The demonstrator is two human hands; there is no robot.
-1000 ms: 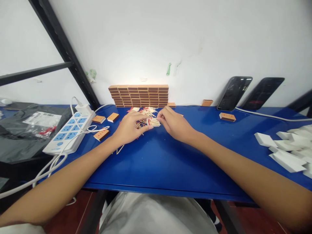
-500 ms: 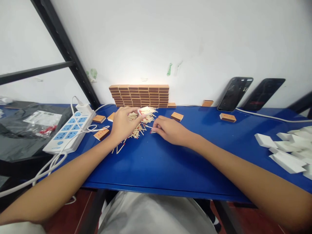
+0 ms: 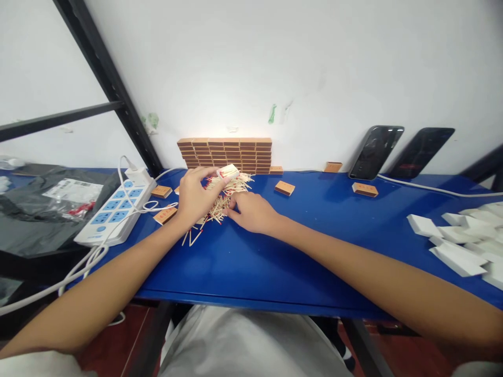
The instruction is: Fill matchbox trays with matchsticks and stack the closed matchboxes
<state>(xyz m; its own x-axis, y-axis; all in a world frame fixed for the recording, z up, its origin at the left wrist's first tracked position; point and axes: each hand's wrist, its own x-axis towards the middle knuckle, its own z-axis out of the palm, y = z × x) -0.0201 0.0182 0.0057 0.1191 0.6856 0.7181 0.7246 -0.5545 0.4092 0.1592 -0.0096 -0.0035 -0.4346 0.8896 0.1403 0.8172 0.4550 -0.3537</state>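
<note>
Holds a small white tray [image 3: 234, 169] in the left hand [image 3: 195, 193], clamped between thumb and fingers, above the far side of the loose match pile [image 3: 217, 211], with red-tipped matches showing inside. No longer meets at the tray with both hands, unlike a second ago; now carries it farther back over the pile and reaches in with the right hand [image 3: 253, 211] at the pile's near right edge, after working just right of that edge half a second ago. Curls right thumb and forefinger in among the loose sticks; cannot tell, for the clutter there, of any match pinched between the tips. Judging by this, seems to shift the right hand's work from the tray to the loose matches, leaving only the left to steady the tray. Touches neither the stacked matchboxes [image 3: 226, 155] behind the pile, nor the single matchbox [image 3: 284, 188] to its right, nor the white card pieces [image 3: 459, 262] well beyond on that side.
</note>
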